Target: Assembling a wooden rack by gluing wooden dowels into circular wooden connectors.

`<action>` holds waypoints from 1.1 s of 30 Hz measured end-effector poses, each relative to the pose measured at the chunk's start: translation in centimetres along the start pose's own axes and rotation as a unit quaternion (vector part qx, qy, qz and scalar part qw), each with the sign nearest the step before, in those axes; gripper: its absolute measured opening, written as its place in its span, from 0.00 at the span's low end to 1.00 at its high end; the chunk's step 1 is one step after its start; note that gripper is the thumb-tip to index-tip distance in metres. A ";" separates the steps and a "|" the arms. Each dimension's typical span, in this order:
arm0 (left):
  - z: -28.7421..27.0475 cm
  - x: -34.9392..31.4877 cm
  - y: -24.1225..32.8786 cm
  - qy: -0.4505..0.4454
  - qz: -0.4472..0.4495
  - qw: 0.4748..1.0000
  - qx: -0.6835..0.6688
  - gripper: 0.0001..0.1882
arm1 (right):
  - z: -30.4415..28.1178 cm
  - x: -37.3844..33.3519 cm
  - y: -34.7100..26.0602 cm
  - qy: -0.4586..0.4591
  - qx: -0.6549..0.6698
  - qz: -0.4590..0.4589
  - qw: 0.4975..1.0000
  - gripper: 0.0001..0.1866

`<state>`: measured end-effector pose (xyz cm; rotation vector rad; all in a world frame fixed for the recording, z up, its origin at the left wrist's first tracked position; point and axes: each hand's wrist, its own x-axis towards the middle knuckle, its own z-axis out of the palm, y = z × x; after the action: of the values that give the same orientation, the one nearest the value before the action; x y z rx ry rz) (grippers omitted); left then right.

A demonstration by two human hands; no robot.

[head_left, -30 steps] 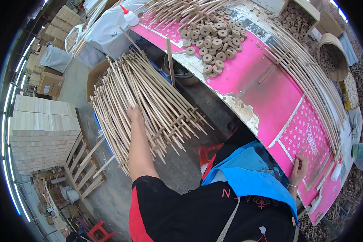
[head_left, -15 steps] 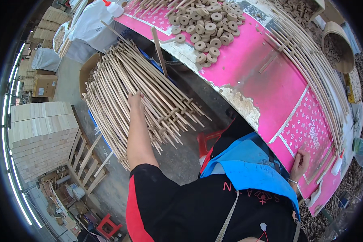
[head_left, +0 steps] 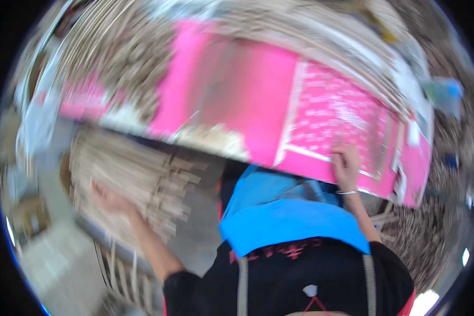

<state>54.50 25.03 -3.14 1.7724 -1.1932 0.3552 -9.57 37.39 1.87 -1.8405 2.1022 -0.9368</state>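
My left hand (head_left: 109, 197), smeared by motion, is over a big pile of thin wooden sticks (head_left: 121, 176) with small wooden discs near their ends. Blur hides whether its fingers hold any stick. On the near edge of the pink table (head_left: 268, 126) rests my right hand (head_left: 346, 162), its fingers curled in. Whatever may lie inside those fingers is hidden. A pale band circles that wrist.
Blurred wooden discs (head_left: 137, 68) are heaped at the table's far left. Long sticks (head_left: 347, 66) run along its far side. A small white bottle (head_left: 413, 131) stands at the right end. A wooden pallet (head_left: 126, 274) is at lower left.
The whole view has swung, so the table now lies across the front and the stick pile at the left. My left hand still reaches over the pile; my right hand stays at the table edge.
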 end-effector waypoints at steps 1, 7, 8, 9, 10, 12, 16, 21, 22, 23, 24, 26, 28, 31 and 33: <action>-0.9 0.7 9.6 -0.031 -0.063 0.995 -0.072 0.14 | 0.1 0.1 -0.2 -0.019 0.009 0.020 1.000 0.04; 8.7 -2.9 33.3 -0.398 0.273 0.832 -0.275 0.22 | -1.5 0.2 -1.6 0.018 0.037 0.035 0.999 0.05; 10.6 -3.7 36.3 -0.414 0.308 0.813 -0.272 0.25 | -1.4 0.3 -1.6 0.019 0.043 0.025 0.999 0.05; 12.5 -4.7 38.9 -0.428 0.341 0.793 -0.267 0.28 | -1.4 0.2 -1.5 0.020 0.043 0.024 0.999 0.05; 14.4 -5.6 41.2 -0.429 0.366 0.779 -0.274 0.27 | -1.3 0.3 -1.5 0.020 0.045 0.019 0.999 0.05; 18.1 -7.0 44.7 -0.426 0.420 0.753 -0.274 0.27 | -1.2 0.3 -1.5 0.030 0.054 0.018 0.998 0.04; 23.9 -8.7 48.3 -0.389 0.487 0.743 -0.243 0.28 | -1.3 0.2 -1.3 0.032 0.060 0.036 0.997 0.04; 25.6 -8.6 49.3 -0.392 0.528 0.724 -0.207 0.30 | -1.4 0.6 -1.3 0.027 0.071 0.046 0.996 0.04; 25.7 -8.8 49.3 -0.385 0.534 0.725 -0.203 0.30 | -1.5 0.5 -1.2 0.021 0.075 0.046 0.996 0.04; 25.8 -8.7 49.4 -0.378 0.540 0.726 -0.197 0.30 | -1.5 0.6 -1.2 0.028 0.079 0.045 0.995 0.04; 25.9 -8.7 49.5 -0.378 0.538 0.726 -0.201 0.30 | -1.5 0.6 -1.2 0.029 0.081 0.044 0.995 0.04; 26.3 -8.5 49.3 -0.382 0.535 0.727 -0.199 0.30 | -1.5 0.6 -1.2 0.025 0.077 0.044 0.996 0.04; 26.6 -8.4 49.0 -0.387 0.528 0.730 -0.196 0.31 | -1.6 0.5 -1.3 0.021 0.079 0.045 0.996 0.05; 26.6 -8.0 49.1 -0.397 0.535 0.721 -0.192 0.30 | -1.5 0.6 -1.3 0.016 0.079 0.049 0.996 0.06; 26.7 -8.1 49.5 -0.394 0.540 0.716 -0.199 0.29 | -1.7 0.5 -1.3 0.021 0.070 0.055 0.996 0.06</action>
<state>2.46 3.46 4.16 0.6078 -2.6491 -0.0699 -9.55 37.46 4.05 -1.6337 2.0795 -1.0759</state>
